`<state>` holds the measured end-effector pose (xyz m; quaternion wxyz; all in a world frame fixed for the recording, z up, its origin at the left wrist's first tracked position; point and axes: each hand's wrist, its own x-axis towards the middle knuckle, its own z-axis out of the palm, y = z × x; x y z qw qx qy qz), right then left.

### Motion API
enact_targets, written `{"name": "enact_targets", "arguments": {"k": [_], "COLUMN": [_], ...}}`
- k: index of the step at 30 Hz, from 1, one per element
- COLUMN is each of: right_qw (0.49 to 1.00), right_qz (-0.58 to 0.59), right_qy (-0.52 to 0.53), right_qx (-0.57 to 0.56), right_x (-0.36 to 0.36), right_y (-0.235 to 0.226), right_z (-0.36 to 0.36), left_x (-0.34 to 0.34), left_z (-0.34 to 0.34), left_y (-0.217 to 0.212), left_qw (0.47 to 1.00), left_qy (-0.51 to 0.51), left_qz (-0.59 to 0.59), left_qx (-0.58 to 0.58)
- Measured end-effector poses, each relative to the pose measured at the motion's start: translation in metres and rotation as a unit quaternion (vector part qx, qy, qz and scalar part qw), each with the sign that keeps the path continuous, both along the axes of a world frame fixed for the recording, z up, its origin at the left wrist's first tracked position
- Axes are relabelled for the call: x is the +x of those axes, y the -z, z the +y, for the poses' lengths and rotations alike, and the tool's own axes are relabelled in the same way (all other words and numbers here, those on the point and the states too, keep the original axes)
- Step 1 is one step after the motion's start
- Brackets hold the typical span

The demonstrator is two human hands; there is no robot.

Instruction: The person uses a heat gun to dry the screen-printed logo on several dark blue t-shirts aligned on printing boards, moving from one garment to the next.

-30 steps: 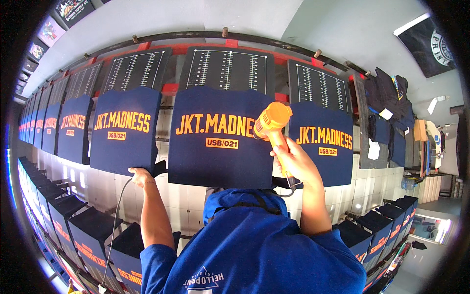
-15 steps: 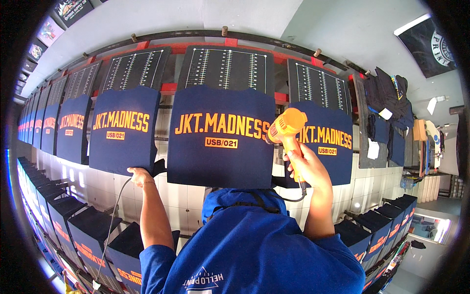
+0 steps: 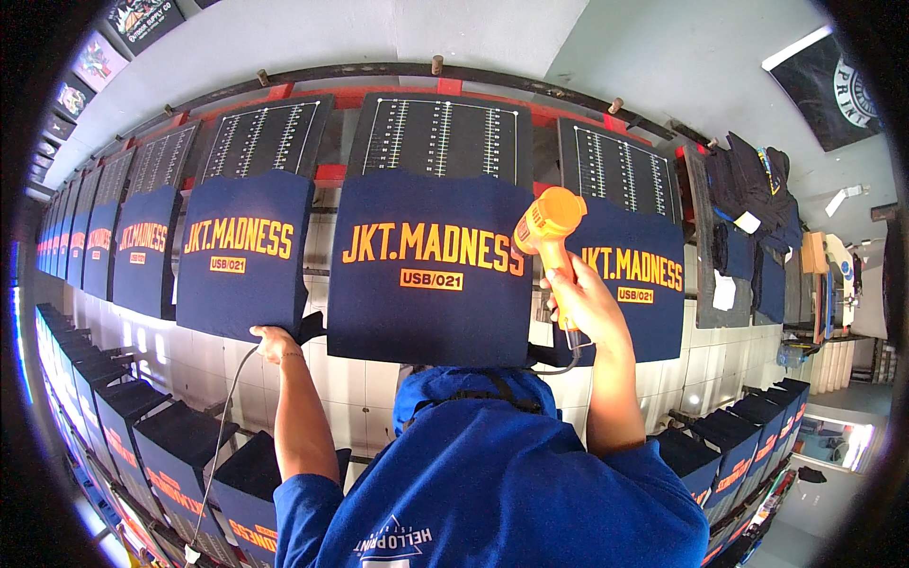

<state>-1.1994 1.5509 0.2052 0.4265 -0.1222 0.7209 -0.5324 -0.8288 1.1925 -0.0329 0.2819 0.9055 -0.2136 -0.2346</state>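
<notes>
Orange heat gun (image 3: 547, 220), gripped in your closed right hand (image 3: 579, 301), has slid from the navy shirt's (image 3: 426, 270) print to its right edge, so that print looks finished, while your left hand (image 3: 275, 342) grips the board's lower-left corner.

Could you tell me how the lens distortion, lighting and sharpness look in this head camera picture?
Head view: strong fisheye bend, the rail of printing boards curving toward a black rim; even daylight with bright patches at the lower right; the navy shirt, the orange heat gun in the right hand and the left hand are sharp, with no motion blur.
</notes>
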Motion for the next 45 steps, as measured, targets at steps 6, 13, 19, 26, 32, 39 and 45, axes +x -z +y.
{"name": "enact_targets", "arguments": {"k": [6, 13, 19, 26, 32, 39, 45], "right_qw": [1.000, 0.999, 0.998, 0.993, 0.989, 0.980, 0.978], "right_qz": [0.010, 0.024, 0.024, 0.052, -0.084, -0.016, -0.060], "right_qy": [-0.006, 0.008, 0.003, -0.047, -0.120, -0.185, -0.192], "right_qx": [0.022, 0.028, 0.052, 0.094, 0.035, 0.072, 0.063], "right_x": [-0.011, -0.013, -0.006, 0.024, 0.045, 0.049, 0.042], "right_y": [0.005, 0.008, -0.006, -0.011, -0.005, -0.009, -0.002], "right_z": [-0.009, -0.006, -0.002, 0.014, -0.006, -0.025, -0.026], "left_x": [0.004, 0.003, 0.005, 0.002, 0.002, 0.009, 0.012], "left_z": [-0.007, -0.008, -0.008, -0.004, -0.004, -0.009, -0.012], "left_y": [0.007, 0.007, 0.014, 0.006, 0.004, 0.021, 0.023], "left_qw": [0.999, 0.999, 0.999, 1.000, 1.000, 0.999, 0.999], "left_qy": [-0.025, -0.026, -0.025, -0.006, -0.004, -0.018, -0.013], "left_qz": [-0.008, -0.021, -0.030, -0.019, -0.014, -0.035, -0.018], "left_qx": [0.027, 0.027, 0.004, 0.009, 0.006, -0.002, 0.033]}}
